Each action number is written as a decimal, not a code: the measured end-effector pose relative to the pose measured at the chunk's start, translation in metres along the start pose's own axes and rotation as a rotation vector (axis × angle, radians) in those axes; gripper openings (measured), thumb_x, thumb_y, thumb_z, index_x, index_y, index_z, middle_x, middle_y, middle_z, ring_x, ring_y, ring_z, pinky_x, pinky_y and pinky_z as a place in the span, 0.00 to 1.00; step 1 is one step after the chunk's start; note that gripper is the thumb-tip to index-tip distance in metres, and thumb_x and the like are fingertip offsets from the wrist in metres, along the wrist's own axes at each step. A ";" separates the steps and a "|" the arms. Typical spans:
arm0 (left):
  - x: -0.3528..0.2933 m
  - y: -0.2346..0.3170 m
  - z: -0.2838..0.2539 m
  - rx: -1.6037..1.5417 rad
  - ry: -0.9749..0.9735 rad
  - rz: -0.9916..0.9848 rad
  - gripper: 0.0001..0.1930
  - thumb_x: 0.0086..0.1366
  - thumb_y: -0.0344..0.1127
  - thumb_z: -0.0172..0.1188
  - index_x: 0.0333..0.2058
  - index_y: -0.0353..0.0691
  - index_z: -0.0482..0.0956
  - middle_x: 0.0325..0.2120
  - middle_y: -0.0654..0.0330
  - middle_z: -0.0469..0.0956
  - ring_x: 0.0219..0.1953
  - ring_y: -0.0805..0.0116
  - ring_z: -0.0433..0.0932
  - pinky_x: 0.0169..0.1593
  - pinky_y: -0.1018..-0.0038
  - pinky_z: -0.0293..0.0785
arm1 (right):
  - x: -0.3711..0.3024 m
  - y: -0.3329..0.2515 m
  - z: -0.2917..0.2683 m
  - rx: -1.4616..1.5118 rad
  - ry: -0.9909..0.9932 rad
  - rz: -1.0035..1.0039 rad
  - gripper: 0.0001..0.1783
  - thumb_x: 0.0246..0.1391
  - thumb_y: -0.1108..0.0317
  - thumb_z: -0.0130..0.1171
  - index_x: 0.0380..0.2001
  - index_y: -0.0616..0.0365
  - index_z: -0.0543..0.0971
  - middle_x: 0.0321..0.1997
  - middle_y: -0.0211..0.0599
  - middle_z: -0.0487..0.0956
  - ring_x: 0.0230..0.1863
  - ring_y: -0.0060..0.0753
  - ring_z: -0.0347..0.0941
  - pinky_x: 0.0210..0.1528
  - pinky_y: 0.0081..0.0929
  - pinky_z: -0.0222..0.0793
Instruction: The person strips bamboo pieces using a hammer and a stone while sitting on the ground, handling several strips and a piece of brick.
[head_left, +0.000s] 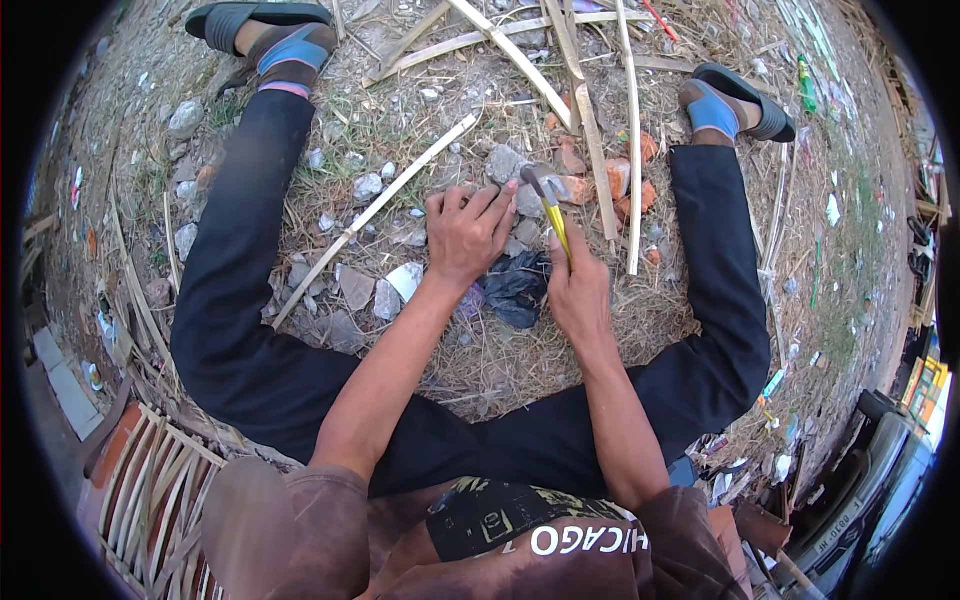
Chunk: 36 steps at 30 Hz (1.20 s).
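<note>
My right hand [580,290] grips a hammer [556,222] by its yellow handle. The dark hammer head is tilted toward the far left, low over grey stones among brick pieces. Close beside that head is my left hand [468,235], back up and fingers partly bent against the stones. Its index fingertip almost meets the hammer head; whatever the fingers pinch is hidden or too small to name. A crumpled black plastic bag [516,288] lies on the ground between my wrists. Just left of my left hand, a pale wooden strip [385,205] slants across the ground.
More wooden strips [590,130] lie beyond my hands, beside orange brick pieces [620,178]. My legs are spread around the work spot, feet in dark sandals [772,118]. A slatted wooden piece [150,490] is at the near left, and a vehicle [860,500] at the near right.
</note>
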<state>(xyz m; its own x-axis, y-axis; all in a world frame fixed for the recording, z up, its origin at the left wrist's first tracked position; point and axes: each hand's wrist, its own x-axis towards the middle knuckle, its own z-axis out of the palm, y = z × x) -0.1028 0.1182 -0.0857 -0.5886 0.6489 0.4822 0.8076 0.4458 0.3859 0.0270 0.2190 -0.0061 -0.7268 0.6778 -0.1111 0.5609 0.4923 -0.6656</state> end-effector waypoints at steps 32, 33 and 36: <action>0.001 0.002 0.010 0.052 0.008 0.012 0.17 0.62 0.41 0.64 0.50 0.50 0.83 0.36 0.74 0.80 0.38 0.69 0.71 0.46 0.66 0.61 | -0.001 -0.016 -0.008 -0.018 -0.013 0.017 0.14 0.69 0.67 0.49 0.54 0.61 0.71 0.21 0.56 0.76 0.25 0.64 0.77 0.24 0.50 0.67; -0.003 0.003 0.007 0.059 -0.014 0.008 0.17 0.62 0.40 0.64 0.50 0.50 0.84 0.36 0.73 0.81 0.38 0.69 0.71 0.46 0.67 0.61 | -0.002 -0.027 -0.013 0.025 0.014 0.017 0.14 0.69 0.67 0.49 0.54 0.61 0.71 0.21 0.56 0.76 0.25 0.64 0.77 0.24 0.50 0.67; 0.001 0.006 0.007 0.017 -0.020 0.006 0.17 0.62 0.40 0.65 0.50 0.50 0.84 0.36 0.74 0.81 0.38 0.69 0.71 0.45 0.67 0.61 | -0.002 -0.044 -0.028 0.093 0.119 -0.031 0.16 0.69 0.67 0.49 0.55 0.64 0.70 0.22 0.57 0.76 0.24 0.63 0.77 0.23 0.49 0.66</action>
<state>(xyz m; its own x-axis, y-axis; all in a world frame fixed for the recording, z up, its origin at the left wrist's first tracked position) -0.0987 0.1258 -0.0880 -0.5831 0.6636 0.4686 0.8117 0.4522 0.3695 0.0147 0.2113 0.0437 -0.6882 0.7255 -0.0048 0.4954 0.4651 -0.7337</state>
